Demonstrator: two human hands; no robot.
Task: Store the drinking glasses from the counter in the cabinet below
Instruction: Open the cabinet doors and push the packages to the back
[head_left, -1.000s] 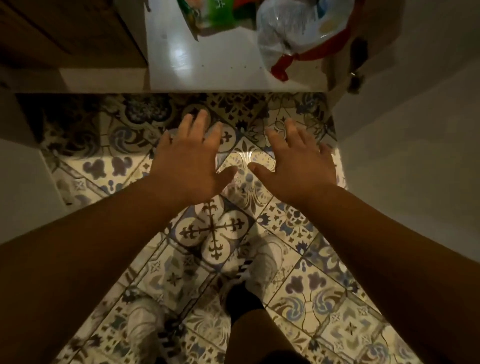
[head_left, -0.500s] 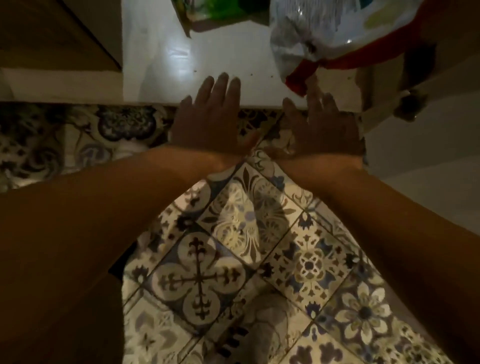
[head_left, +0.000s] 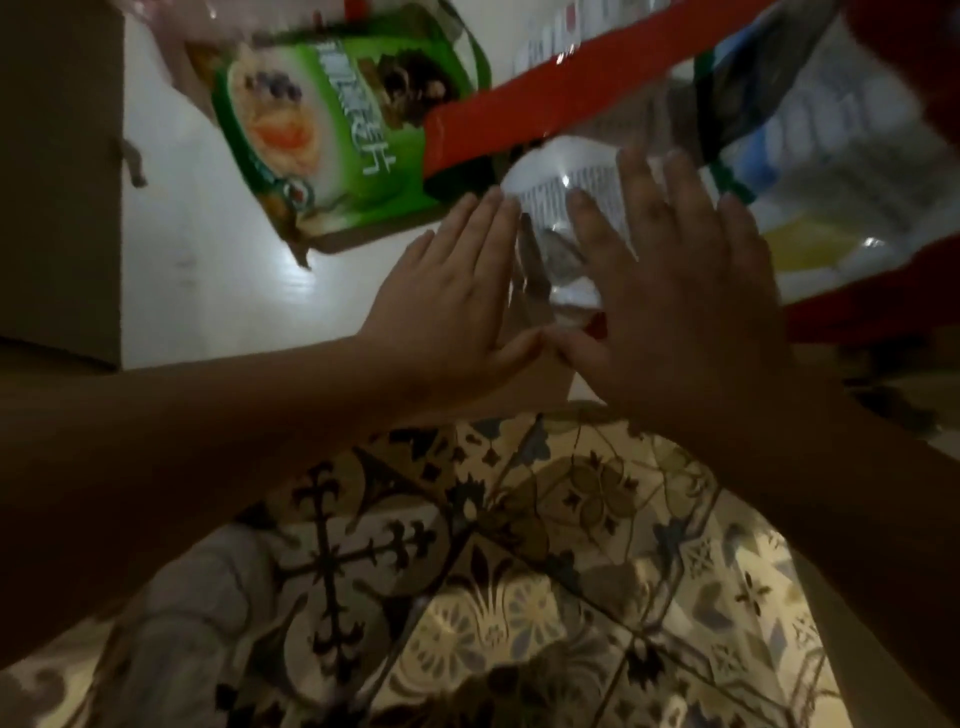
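Observation:
A clear, glass-like object (head_left: 563, 270) with a white ribbed part at its far end stands on the white cabinet shelf (head_left: 208, 270), blurred and half hidden. My left hand (head_left: 447, 312) lies flat against its left side, fingers straight and together. My right hand (head_left: 675, 301) is spread over its right side and top, fingers extended. My two thumbs meet just in front of it. I cannot tell whether either hand grips it.
A green food packet (head_left: 332, 130) lies on the shelf to the left. A clear plastic bag with a red strap (head_left: 545, 104) fills the back right. The dark cabinet side wall (head_left: 57, 182) is at left. Patterned floor tiles (head_left: 519, 571) lie below.
Both hands have moved forward from above the floor tiles into the cabinet and now flank the clear object on the shelf. The view has come closer to the shelf.

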